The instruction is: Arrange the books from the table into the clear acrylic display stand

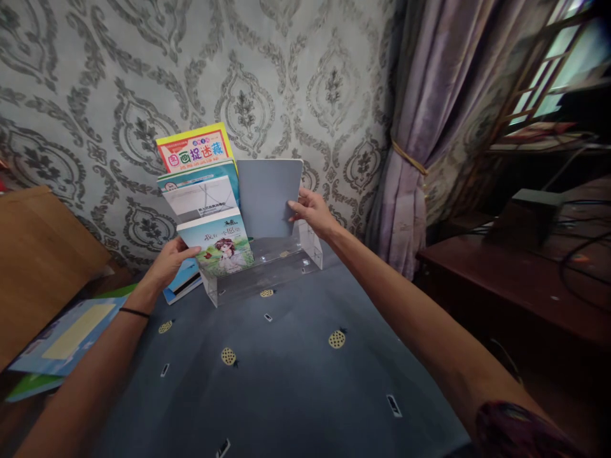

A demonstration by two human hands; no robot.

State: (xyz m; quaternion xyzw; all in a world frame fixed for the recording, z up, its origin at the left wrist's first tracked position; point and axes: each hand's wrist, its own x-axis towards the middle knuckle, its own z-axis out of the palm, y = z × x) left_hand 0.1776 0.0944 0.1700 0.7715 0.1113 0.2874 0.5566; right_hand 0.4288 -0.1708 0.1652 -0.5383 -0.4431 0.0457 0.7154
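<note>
My right hand [310, 208] pinches the right edge of a plain grey notebook [268, 194], thumb in front and fingers behind. The notebook stands upright in the back right of a clear tiered rack [272, 272]. At the rack's left side, my left hand [172, 261] grips the left edge of a small book with a drawn girl on its cover [223, 245], which stands in the front tier. Behind that book rise a white-and-grey book [203, 198], a teal book [200, 175] and, tallest, a yellow-and-red book [193, 149].
The rack rests on a dark blue tablecloth [286, 381] with a pineapple print, close to a patterned wall [286, 76]. A blue book [184, 280] lies behind my left hand. Further left are more books [71, 334] and a brown cardboard box [48, 254]. A tied curtain [405, 210] hangs at right.
</note>
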